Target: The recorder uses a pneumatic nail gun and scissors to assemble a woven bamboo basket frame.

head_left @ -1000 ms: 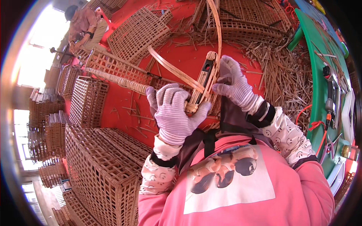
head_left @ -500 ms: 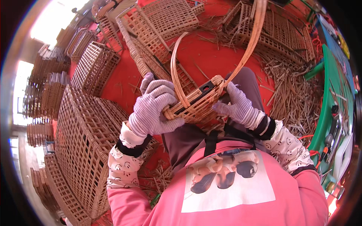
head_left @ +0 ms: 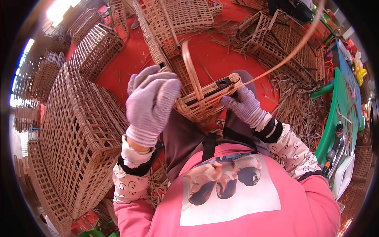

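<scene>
Head view: left hand (head_left: 152, 104) half open, hold unclear; right hand (head_left: 247, 106) grips one woven frame (head_left: 200, 110) bearing two strips (head_left: 190, 67).

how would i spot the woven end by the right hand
From the red floor, move down to the gloved right hand. The woven end lies just left of it. Unlike nearby baskets, it shows a black fitting with a round hole and a curved cane strip rising.

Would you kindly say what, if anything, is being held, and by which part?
The right hand holds the wickerwork by its near right end; whether the left hand grips anything cannot be told.
</scene>
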`<state>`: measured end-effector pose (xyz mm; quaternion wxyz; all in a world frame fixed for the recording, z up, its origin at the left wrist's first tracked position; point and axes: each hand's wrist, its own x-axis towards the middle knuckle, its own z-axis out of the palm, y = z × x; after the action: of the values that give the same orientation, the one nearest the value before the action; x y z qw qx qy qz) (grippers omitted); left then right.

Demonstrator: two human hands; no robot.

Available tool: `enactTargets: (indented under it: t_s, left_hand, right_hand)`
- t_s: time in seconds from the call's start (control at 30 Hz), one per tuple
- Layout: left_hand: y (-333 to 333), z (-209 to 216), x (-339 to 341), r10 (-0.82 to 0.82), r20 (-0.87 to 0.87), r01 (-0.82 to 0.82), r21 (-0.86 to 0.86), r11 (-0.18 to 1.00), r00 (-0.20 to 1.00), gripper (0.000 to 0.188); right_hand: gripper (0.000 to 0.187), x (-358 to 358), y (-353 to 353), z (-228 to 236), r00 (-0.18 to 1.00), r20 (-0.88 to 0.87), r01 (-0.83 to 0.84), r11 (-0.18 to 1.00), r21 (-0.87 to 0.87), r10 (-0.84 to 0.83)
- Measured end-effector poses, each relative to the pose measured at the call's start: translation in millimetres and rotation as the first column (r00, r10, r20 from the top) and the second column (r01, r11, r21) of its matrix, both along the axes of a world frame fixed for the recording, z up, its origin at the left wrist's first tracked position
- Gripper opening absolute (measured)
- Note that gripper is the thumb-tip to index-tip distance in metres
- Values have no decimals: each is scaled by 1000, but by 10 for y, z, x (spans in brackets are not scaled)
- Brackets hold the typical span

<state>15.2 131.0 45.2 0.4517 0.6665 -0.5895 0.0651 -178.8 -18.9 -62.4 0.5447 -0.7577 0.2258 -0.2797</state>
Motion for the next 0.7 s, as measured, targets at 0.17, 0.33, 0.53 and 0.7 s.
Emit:
enactTargets:
  t_s: [0.17, 0.33, 0.53, 0.7]
  left_hand:
    - [-173, -125, -412, 141, 168, -159, 97, 983, 976, 11]
    - [-199, -397, -300, -6, 108, 29, -213, 977, 994, 12]
    - [-356, -257, -54, -223, 163, 251, -178, 952, 961, 22]
    - [-525, -358, 10, -336, 197, 379, -258, 889, 921, 18]
  right_hand:
    - [29, 2, -122, 225, 974, -51, -218, 974, 60, 221]
    - [30, -123, 7, 143, 976, -143, -153, 985, 76, 163]
    - [31, -121, 78, 163, 995, -45, -84, 996, 7, 84]
    - [41, -229, -4, 326, 995, -12, -102, 986, -132, 101]
